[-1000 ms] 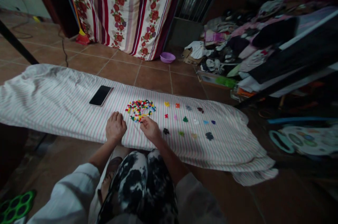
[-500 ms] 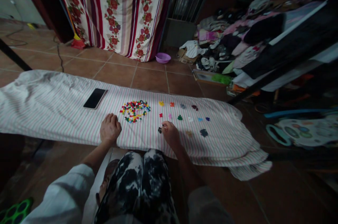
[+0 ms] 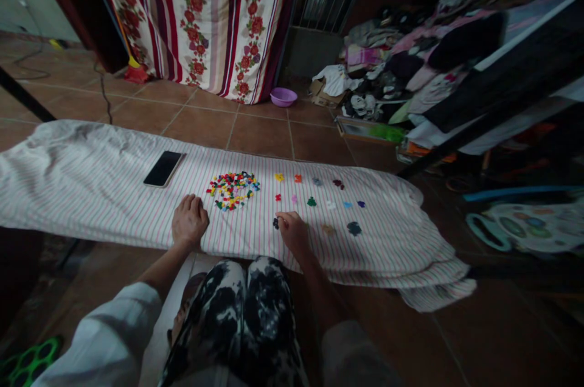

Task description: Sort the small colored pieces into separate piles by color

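Fingertips [image 3: 280, 217] of the right hand [image 3: 294, 235] are drawing close together at a small cluster of shiny black pieces [image 3: 275, 224], to the right of and nearer the body than the loose heap of tiny multicoloured pieces [image 3: 232, 180]; whether they are meeting, or gripping a piece, is too small to tell. The left hand [image 3: 189, 221] is resting palm down on the near-left side of the heap, its fingers loosely bent; nothing is showing in them, but their undersides are hiding from view. Both hands are working over a white cloth with thin pink and green stripes [image 3: 114, 192], which is running beneath the heap. Beyond the black cluster, rightward of the heap, little groups in yellow [image 3: 279, 177], orange [image 3: 298, 178], red [image 3: 278, 197], dark green [image 3: 311, 201] and dark grey [image 3: 354, 229] are lying apart. A dark-screened, pale-edged phone [image 3: 164, 169] is lying left of the heap. For handling well, a light tip pinch is looking best, with the wrist riding above the neighbouring groups, since a dragging palm or tugging on the soft cloth could be scattering and mixing colours. No brand, label or writing is reading clearly anywhere.
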### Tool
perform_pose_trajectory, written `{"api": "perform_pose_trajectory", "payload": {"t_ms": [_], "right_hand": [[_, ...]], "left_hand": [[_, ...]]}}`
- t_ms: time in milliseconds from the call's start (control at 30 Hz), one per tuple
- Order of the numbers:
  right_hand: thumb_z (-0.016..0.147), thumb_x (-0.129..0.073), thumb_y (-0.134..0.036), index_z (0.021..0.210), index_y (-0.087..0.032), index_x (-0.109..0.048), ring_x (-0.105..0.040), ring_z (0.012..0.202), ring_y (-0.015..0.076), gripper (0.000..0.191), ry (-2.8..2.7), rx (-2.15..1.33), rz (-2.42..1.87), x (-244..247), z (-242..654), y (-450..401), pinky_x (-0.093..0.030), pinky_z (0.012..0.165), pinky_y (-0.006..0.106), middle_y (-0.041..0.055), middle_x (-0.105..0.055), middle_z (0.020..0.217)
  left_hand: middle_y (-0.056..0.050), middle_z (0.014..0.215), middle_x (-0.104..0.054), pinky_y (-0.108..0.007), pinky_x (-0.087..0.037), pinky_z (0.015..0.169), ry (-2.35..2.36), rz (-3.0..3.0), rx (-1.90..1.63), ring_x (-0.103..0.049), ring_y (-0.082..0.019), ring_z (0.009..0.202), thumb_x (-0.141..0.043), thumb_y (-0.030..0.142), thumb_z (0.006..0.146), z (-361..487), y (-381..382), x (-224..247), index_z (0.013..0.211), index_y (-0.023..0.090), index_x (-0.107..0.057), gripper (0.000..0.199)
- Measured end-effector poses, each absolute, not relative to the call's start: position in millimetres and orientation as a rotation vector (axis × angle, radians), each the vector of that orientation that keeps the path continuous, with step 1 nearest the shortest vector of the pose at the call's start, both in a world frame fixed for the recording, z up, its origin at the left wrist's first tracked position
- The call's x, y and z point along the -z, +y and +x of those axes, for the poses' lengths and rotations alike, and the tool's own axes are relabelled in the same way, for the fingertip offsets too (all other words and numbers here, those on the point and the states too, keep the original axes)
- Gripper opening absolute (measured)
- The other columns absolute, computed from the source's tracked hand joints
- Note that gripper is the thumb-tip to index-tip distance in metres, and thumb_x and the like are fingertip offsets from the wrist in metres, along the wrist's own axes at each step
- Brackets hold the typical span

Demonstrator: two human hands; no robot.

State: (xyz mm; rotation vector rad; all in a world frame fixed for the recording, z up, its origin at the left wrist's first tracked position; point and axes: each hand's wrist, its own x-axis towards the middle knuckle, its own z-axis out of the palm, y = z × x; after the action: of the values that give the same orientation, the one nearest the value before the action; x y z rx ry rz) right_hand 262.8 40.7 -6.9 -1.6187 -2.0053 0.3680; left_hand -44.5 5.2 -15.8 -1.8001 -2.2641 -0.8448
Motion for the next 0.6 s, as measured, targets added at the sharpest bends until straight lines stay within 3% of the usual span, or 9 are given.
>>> {"api": "perform_pose_trajectory", "payload": {"t_ms": [267, 600], "right_hand": [[0.086, -0.056, -0.033, 0.103, -0.02, -0.07, -0.063, 0.085, 0.0187, 0.026, -2.073, -0.421, -1.587, 14.5, 266.7, 38.8, -0.05, 0.078, 0.03, 0.0083, -0.063, 0.101], [0.089, -0.051, -0.03, 0.103, -0.018, -0.07, -0.063, 0.088, 0.0199, 0.026, -2.047, -0.462, -1.524, 21.0, 266.3, 40.4, -0.051, 0.083, 0.033, 0.0096, -0.065, 0.101]], "left_hand": [[-0.019, 0.127, -0.06, -0.048, -0.04, 0.104, -2.294, -1.809, 0.828, -0.048, -0.032, 0.127, -0.042, 0.022, 0.085, -43.3, 5.0, 14.1, 0.113, 0.012, -0.061, 0.035], [-0.017, 0.126, -0.061, -0.045, -0.04, 0.105, -2.262, -1.809, 0.795, -0.049, -0.03, 0.126, -0.041, 0.021, 0.085, -44.1, 4.2, 14.0, 0.11, 0.013, -0.061, 0.033]]}}
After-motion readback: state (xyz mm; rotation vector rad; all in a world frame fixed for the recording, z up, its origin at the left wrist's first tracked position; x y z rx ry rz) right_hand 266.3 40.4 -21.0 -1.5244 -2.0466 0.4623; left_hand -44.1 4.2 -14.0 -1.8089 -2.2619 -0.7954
